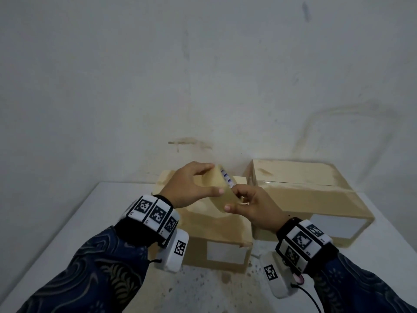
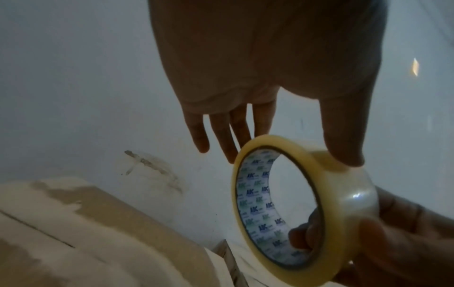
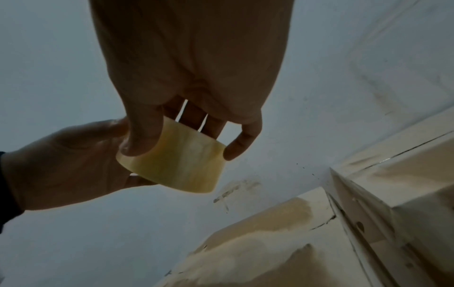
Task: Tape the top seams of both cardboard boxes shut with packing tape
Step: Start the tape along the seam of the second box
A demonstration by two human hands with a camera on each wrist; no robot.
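Both hands held tape roll (image 1: 220, 190) above left box (image 1: 216, 231): left hand (image 1: 189, 185) gripped rim, right hand (image 1: 255, 206) pinched roll with fingers. Right box (image 1: 316, 199) stood beside.

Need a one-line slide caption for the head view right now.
Both hands hold a tape roll above two cardboard boxes.
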